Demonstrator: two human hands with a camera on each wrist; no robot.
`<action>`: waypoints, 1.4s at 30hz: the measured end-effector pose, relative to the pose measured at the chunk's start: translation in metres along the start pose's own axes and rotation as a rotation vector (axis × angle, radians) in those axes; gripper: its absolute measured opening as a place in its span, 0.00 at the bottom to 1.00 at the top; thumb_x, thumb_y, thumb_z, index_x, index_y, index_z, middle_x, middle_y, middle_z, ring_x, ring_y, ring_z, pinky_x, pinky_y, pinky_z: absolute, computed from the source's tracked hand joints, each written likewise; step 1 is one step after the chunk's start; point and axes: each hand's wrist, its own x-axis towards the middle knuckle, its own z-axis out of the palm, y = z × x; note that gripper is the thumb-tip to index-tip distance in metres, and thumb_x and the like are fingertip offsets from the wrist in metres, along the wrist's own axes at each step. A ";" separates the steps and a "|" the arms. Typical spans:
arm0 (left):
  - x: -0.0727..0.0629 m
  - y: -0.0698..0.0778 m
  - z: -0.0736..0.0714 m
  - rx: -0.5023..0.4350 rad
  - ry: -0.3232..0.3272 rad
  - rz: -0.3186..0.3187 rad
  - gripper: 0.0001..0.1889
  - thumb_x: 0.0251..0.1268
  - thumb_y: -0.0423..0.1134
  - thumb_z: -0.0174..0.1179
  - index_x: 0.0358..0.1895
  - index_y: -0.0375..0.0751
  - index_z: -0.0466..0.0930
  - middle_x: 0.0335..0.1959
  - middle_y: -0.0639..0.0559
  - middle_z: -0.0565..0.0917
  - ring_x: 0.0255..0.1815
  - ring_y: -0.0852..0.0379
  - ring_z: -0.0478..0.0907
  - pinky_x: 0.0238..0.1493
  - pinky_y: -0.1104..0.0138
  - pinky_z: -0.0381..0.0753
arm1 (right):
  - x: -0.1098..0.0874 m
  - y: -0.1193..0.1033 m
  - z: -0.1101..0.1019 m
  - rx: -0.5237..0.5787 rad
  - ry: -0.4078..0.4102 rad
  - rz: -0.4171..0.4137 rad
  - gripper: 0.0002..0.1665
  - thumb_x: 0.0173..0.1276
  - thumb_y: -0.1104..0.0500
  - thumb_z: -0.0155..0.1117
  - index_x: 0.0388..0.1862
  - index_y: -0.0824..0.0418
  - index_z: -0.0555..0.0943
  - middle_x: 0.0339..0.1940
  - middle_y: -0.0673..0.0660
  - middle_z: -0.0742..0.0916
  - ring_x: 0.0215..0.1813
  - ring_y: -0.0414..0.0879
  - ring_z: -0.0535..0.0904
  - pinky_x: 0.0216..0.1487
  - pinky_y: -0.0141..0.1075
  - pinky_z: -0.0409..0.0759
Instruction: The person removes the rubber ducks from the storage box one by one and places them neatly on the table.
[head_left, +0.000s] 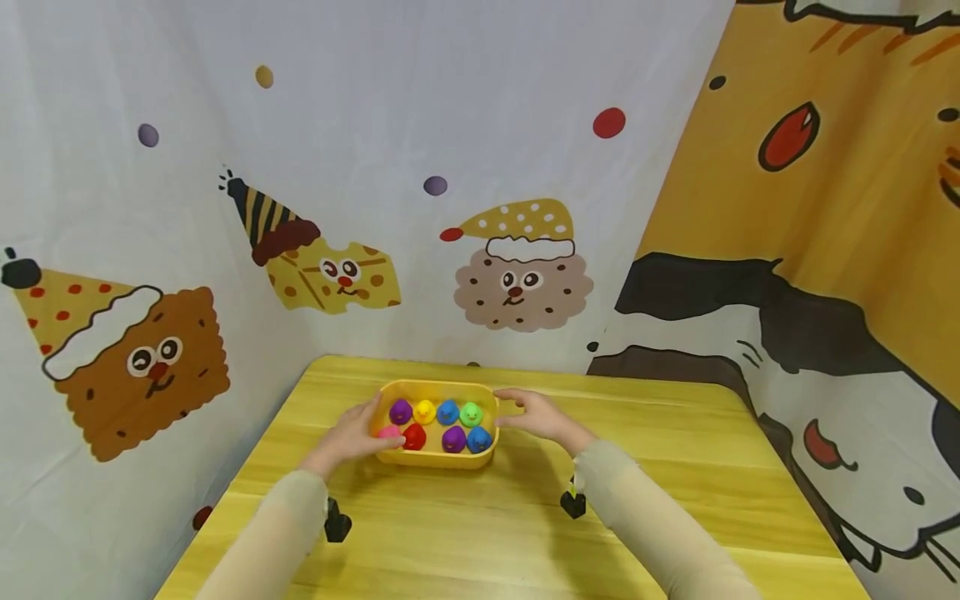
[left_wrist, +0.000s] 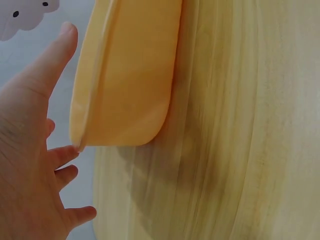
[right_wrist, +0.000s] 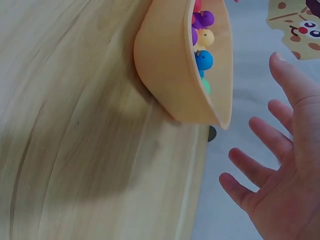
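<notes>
A yellow oval tray (head_left: 437, 458) stands on the wooden table (head_left: 487, 542), near its far edge. Inside it sit several small toy ducks in two rows, among them a purple one (head_left: 401, 411), a green one (head_left: 471, 413) and a red one (head_left: 414, 437). My left hand (head_left: 354, 435) lies against the tray's left end with straight fingers. In the left wrist view that hand (left_wrist: 30, 170) is spread beside the tray's rim (left_wrist: 82, 105). My right hand (head_left: 531, 416) is spread at the tray's right end. In the right wrist view it (right_wrist: 285, 175) stands a little apart from the tray (right_wrist: 170, 70).
Cloth backdrops with cartoon biscuits (head_left: 517, 283) and a cat (head_left: 825, 350) hang close behind and to the right of the table. The table's left edge (head_left: 247, 475) drops off beside my left arm. Small black mounts (head_left: 337, 523) show under both wrists.
</notes>
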 end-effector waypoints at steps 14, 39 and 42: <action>0.003 -0.002 0.003 -0.054 -0.037 -0.043 0.63 0.52 0.64 0.66 0.76 0.30 0.36 0.73 0.28 0.53 0.72 0.27 0.49 0.67 0.36 0.51 | 0.019 0.000 0.011 0.060 -0.057 -0.019 0.36 0.63 0.53 0.70 0.66 0.67 0.72 0.63 0.65 0.78 0.65 0.58 0.71 0.68 0.55 0.64; 0.003 -0.006 0.011 -0.346 -0.214 -0.133 0.65 0.57 0.57 0.67 0.75 0.37 0.19 0.75 0.25 0.38 0.71 0.23 0.47 0.68 0.36 0.49 | 0.030 0.009 0.047 0.044 -0.113 0.066 0.26 0.62 0.61 0.70 0.59 0.68 0.79 0.57 0.64 0.82 0.61 0.60 0.74 0.62 0.52 0.71; 0.002 -0.005 0.013 -0.349 -0.213 -0.134 0.65 0.56 0.58 0.67 0.75 0.38 0.19 0.74 0.24 0.39 0.71 0.23 0.47 0.67 0.36 0.49 | 0.032 0.011 0.050 0.008 -0.112 0.080 0.26 0.60 0.62 0.72 0.57 0.67 0.80 0.55 0.62 0.83 0.60 0.58 0.75 0.61 0.50 0.72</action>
